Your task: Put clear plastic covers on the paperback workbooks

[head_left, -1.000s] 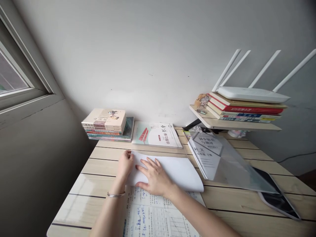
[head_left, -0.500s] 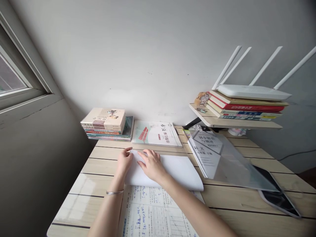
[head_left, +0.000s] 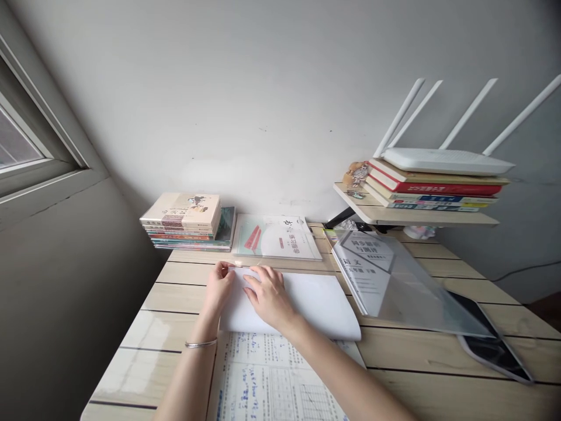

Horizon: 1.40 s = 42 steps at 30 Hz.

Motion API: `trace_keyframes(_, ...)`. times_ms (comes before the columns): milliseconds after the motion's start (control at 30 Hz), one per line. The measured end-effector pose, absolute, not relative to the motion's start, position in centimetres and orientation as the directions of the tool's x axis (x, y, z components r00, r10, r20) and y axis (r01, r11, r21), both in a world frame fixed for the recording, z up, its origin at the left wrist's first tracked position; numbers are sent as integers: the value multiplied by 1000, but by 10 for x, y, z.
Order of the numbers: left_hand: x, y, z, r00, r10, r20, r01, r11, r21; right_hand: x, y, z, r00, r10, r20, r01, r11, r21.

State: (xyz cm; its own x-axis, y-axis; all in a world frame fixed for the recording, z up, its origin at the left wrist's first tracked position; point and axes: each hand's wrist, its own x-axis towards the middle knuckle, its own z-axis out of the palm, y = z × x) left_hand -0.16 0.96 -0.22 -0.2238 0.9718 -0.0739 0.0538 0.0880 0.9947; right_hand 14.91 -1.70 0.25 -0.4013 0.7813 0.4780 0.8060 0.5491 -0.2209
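Observation:
A folded white paper sheet (head_left: 304,307) lies on the desk, its curved fold toward the right and its near edge over a printed worksheet (head_left: 274,374) covered in blue handwriting. My left hand (head_left: 218,286) grips the sheet's far left corner between thumb and fingers. My right hand (head_left: 269,298) rests on the sheet with its fingers spread, close to the far edge. A metal bangle (head_left: 200,344) circles my left wrist.
The light wooden desk (head_left: 144,327) holds a book stack (head_left: 182,222) and a workbook (head_left: 276,238) at the back. To the right lie a clear plastic sheet over a book (head_left: 385,280) and a tablet (head_left: 493,351). A shelf (head_left: 412,216) carries books and a white router (head_left: 445,161).
My right hand has slid toward the far edge of the sheet, closer to my left hand. My left hand stays at the corner. The view has shifted slightly.

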Motion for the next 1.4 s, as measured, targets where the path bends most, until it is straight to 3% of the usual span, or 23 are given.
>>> trace_keyframes(433, 1, 4, 7, -213, 977, 22, -31, -29, 999, 146, -28, 2, -468, 623, 626, 735, 668, -114)
trace_keyframes(633, 0, 2, 10, -164, 986, -39, -93, 24, 995, 147, -30, 1, -464, 614, 639, 728, 675, -120)
trace_keyframes(1033, 4, 1, 13, -236, 970, 52, -27, -60, 998, 147, -36, 0, -540, 572, 618, 663, 741, -107)
trace_keyframes(1233, 0, 2, 13, -171, 985, -18, -132, -5, 991, 147, -35, 0, -536, 567, 626, 665, 740, -101)
trace_keyframes(1400, 2, 2, 12, -204, 979, -6, -119, -19, 993, 147, -35, -1, -541, 569, 619, 665, 740, -99)
